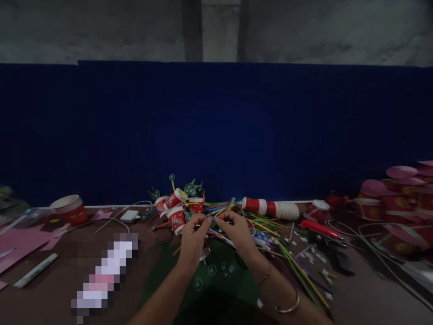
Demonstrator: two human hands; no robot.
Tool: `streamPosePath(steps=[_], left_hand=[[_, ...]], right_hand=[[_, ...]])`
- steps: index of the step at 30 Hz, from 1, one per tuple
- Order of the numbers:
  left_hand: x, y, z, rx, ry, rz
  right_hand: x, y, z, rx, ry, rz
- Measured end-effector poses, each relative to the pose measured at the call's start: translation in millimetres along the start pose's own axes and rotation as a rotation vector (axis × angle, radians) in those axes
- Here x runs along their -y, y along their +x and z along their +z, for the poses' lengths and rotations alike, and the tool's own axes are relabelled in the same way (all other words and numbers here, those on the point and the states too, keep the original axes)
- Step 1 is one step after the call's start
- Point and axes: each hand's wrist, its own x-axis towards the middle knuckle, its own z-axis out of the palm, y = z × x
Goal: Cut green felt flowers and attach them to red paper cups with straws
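Note:
My left hand (195,232) and my right hand (237,232) meet over the middle of the table, thumbs and fingertips pinched together. Something small is between them, too little to make out. Just behind the fingers lie several coloured straws (221,207). Red paper cups (176,218) stand and lean beside my left hand, with straws and green cut-outs sticking out of them. Beneath my wrists is a dark green sheet (216,275) with pale round prints. A bracelet and a bangle circle my right arm.
A stack of cups (270,208) lies at the back. Long straws (301,271), white scraps and a red-and-black tool (321,229) lie right. Cups with pink discs (402,198) crowd the far right. Pink paper (25,243), a white marker (36,271) and stacked cups (75,212) occupy the left.

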Motion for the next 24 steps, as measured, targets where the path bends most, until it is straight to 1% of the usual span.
streamPosePath(steps=[5, 10, 12, 17, 20, 24], left_hand=[[0, 1, -1.0, 0.001, 0.0, -0.008], [-3, 2, -1.9, 0.028, 0.002, -0.015], [-3, 2, -2.1, 0.042, 0.004, -0.002], [-2, 2, -1.8, 0.095, 0.015, 0.032], [-2, 2, -2.4, 0.065, 0.052, 0.045], [-4, 3, -4.8, -0.005, 0.173, 0.183]], right_hand=[[-1, 1, -1, 0.023, 0.068, -0.006], [-8, 3, -4, 0.124, 0.166, 0.018], [-8, 3, -5, 0.145, 0.182, 0.02], [-6, 4, -7, 0.134, 0.147, -0.064], [-7, 4, -6, 0.123, 0.096, -0.073], [-11, 4, -5, 0.132, 0.086, -0.039]])
